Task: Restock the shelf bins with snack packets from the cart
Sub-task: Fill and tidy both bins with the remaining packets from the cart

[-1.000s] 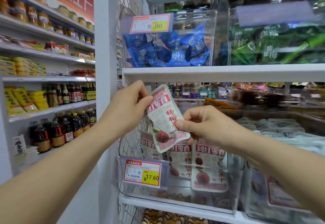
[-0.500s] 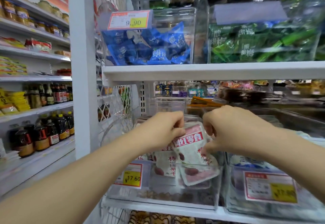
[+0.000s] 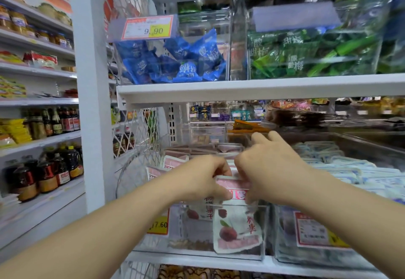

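The left hand (image 3: 201, 178) and right hand (image 3: 266, 169) both pinch the top edge of a pink snack packet (image 3: 235, 224) inside the clear bin (image 3: 264, 232); it looks light, soft and crinkly, so holding the top is best.

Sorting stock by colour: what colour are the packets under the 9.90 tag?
Blue packets, clearest in the head view.

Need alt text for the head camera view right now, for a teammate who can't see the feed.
Both hands, left hand and right hand, pinch the top edge of a pink-and-white snack packet and lower it into a clear shelf bin beside matching packets. Above, a shelf holds bins of blue packets and green packets.
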A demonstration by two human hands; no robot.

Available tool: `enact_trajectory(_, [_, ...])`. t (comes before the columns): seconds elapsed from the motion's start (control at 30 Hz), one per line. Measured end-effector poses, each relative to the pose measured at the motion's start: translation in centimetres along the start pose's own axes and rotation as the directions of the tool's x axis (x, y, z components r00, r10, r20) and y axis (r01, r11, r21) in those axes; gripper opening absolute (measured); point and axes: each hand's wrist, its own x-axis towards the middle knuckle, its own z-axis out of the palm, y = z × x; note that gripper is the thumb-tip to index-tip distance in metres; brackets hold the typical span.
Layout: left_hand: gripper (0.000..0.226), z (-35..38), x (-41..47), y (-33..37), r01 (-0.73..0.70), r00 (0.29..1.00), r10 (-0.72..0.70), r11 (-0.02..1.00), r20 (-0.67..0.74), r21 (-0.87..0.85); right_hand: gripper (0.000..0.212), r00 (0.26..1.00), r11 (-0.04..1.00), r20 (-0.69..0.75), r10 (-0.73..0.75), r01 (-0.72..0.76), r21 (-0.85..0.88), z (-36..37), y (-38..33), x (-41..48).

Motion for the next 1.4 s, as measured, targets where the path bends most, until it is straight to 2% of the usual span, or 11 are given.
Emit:
enact_trajectory(0.17, [0.037, 0.6, -0.1, -0.1, -0.016, 1.000, 0.015, 0.999, 0.023, 0.040, 0.011, 1.000, 1.000, -0.004, -0.019, 0.019, 0.013, 0.8, -0.6, 0.1])
enact_trajectory(0.37, [0.041, -0.7, -1.2, -0.4, 0.018, 0.999, -0.018, 1.000, -0.032, -0.007, 0.017, 0.999, 0.999, -0.053, 0.003, -0.001, 0.051, 0.6, 0.0, -0.5])
enact_trajectory(0.5, [0.029, -1.4, -2.9, 0.4, 0.000, 0.976, 0.001, 1.000, -0.217, 0.002, 0.027, 0.986, 0.989, -0.166, 0.033, -0.008, 0.148, -0.6, 0.7, -2.6])
enact_trajectory(0.6, [0.020, -0.7, -5.3, 2.4, -0.126, 0.906, 0.139, 0.990, -0.400, 0.060, 0.024, 0.928, 0.966, -0.371, 0.033, 0.065, 0.249, -0.7, 1.0, -5.3])
enact_trajectory(0.7, [0.015, 1.6, -7.3, 5.7, -0.317, 0.856, 0.299, 0.948, -0.421, 0.030, 0.021, 0.898, 0.934, -0.432, 0.082, 0.082, 0.347, -0.2, 0.9, -9.5])
enact_trajectory(0.8, [0.017, 5.5, -8.2, 8.9, -0.383, 0.873, 0.330, 0.920, -0.360, -0.085, 0.020, 0.936, 0.870, -0.319, 0.150, 0.029, 0.492, 1.2, 0.8, -15.1])
enact_trajectory(0.87, [0.015, 8.6, -8.4, 10.9, -0.410, 0.880, 0.344, 0.898, -0.328, -0.157, 0.026, 0.971, 0.836, -0.158, 0.181, -0.067, 0.545, 2.4, 1.1, -19.2])
enact_trajectory(0.97, [0.013, 13.7, -8.9, 14.4, -0.422, 0.898, 0.365, 0.873, -0.247, -0.245, 0.026, 0.978, 0.846, 0.065, 0.197, -0.204, 0.493, 4.5, 2.1, -25.6])
enact_trajectory(1.07, [0.019, 19.0, -9.6, 19.0, -0.469, 0.883, 0.437, 0.831, -0.170, -0.299, 0.022, 0.957, 0.841, 0.182, 0.228, -0.287, 0.458, 5.9, 3.0, -32.6])
enact_trajectory(1.23, [0.018, 27.4, -11.9, 27.8, -0.518, 0.828, 0.561, 0.744, -0.026, -0.422, 0.020, 0.839, 0.799, 0.445, 0.312, -0.485, 0.355, 7.1, 4.6, -43.8])
enact_trajectory(1.4, [0.010, 33.3, -13.3, 34.0, -0.563, 0.737, 0.669, 0.685, 0.094, -0.462, 0.024, 0.684, 0.807, 0.665, 0.300, -0.553, 0.205, 10.0, 6.5, -52.7])
